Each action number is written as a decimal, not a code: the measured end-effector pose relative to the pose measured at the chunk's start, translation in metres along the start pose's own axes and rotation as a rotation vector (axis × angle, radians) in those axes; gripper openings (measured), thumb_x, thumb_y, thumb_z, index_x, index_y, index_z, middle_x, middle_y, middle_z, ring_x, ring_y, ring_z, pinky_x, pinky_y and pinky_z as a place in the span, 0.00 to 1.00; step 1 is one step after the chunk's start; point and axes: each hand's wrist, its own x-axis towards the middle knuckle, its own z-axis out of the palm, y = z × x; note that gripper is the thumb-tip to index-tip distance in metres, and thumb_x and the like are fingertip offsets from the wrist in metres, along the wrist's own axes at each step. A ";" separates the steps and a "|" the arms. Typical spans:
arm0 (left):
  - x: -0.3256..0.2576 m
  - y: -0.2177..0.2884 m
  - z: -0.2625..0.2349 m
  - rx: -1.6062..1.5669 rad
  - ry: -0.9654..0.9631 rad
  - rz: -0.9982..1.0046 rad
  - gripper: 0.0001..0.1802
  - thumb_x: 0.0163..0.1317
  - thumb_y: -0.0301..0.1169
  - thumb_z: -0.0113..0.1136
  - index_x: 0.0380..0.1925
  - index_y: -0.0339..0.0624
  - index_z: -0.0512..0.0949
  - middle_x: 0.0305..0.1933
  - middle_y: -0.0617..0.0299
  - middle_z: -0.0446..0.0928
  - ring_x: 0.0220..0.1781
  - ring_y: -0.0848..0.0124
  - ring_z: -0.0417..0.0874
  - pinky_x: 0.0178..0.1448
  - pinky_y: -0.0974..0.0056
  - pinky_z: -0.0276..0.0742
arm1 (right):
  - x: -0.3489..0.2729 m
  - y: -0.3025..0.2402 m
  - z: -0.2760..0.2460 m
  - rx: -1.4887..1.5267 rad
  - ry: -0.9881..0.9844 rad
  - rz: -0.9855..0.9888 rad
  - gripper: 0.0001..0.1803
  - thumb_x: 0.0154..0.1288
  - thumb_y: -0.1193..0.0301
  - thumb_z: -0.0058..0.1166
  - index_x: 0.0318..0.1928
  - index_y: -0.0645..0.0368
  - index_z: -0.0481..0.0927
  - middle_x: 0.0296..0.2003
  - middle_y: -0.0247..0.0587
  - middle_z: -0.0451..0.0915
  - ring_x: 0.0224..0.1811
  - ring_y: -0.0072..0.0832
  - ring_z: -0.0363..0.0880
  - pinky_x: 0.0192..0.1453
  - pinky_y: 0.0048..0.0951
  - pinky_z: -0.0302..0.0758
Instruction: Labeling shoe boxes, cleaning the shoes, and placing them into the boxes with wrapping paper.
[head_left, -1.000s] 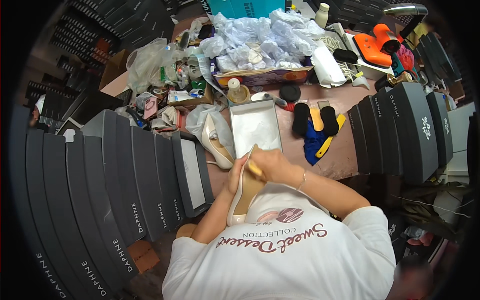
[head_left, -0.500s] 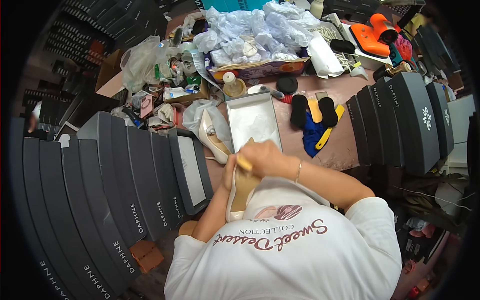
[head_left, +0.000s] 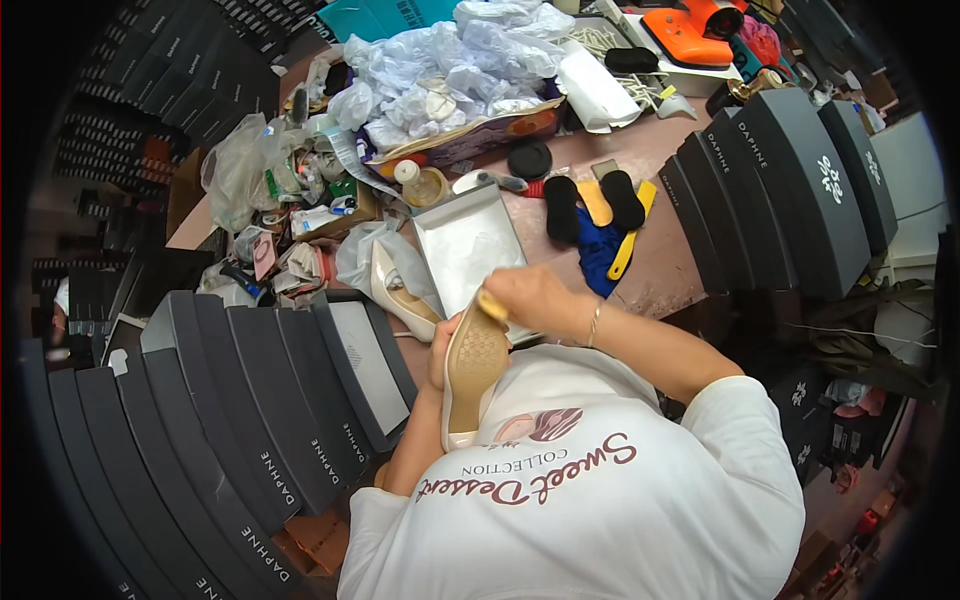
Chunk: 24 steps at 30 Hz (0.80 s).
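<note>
My left hand (head_left: 438,348) grips a pale, glossy high-heeled shoe (head_left: 474,370) from its left side. The tan, patterned sole faces up, close to my shirt. Pressed to the upper end of that sole is a small yellow block (head_left: 492,306), perhaps a sponge or an eraser, pinched in my right hand (head_left: 538,298). A matching pale shoe (head_left: 393,292) lies just beyond my left hand, partly on a clear plastic bag (head_left: 360,255). Behind both hands stands an open shoebox (head_left: 468,238) with a white inside.
Grey shoeboxes (head_left: 240,400) stand in a row on the left, and more boxes (head_left: 790,200) on the right. Dark brush pads (head_left: 562,212), a blue cloth (head_left: 598,262) and a yellow shoehorn-like strip (head_left: 630,240) lie right of centre. White crumpled bags (head_left: 450,70) fill a carton at the back.
The view has turned slightly, shifting the table leftward. My right hand has moved with the yellow block to the sole's upper edge, and more of the sole now shows.
</note>
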 end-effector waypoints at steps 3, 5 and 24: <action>0.003 0.005 -0.016 -0.045 -0.135 -0.019 0.38 0.66 0.55 0.35 0.67 0.39 0.55 0.53 0.40 0.71 0.47 0.52 0.80 0.43 0.49 0.83 | 0.003 0.002 -0.023 0.065 0.063 0.142 0.10 0.52 0.70 0.60 0.31 0.56 0.71 0.25 0.43 0.75 0.29 0.43 0.78 0.30 0.38 0.73; 0.002 0.011 -0.005 -0.035 -0.251 -0.050 0.38 0.65 0.57 0.37 0.69 0.46 0.52 0.54 0.39 0.71 0.43 0.53 0.81 0.42 0.51 0.83 | -0.001 0.014 -0.031 0.044 0.135 0.232 0.11 0.54 0.69 0.61 0.33 0.57 0.72 0.28 0.48 0.75 0.30 0.47 0.77 0.31 0.40 0.73; 0.042 0.021 -0.174 0.923 1.043 0.604 0.46 0.53 0.36 0.65 0.67 0.31 0.50 0.61 0.41 0.63 0.62 0.47 0.68 0.66 0.56 0.62 | -0.020 0.005 0.037 1.487 -0.077 1.109 0.28 0.65 0.70 0.44 0.65 0.63 0.60 0.44 0.40 0.76 0.39 0.22 0.77 0.44 0.22 0.75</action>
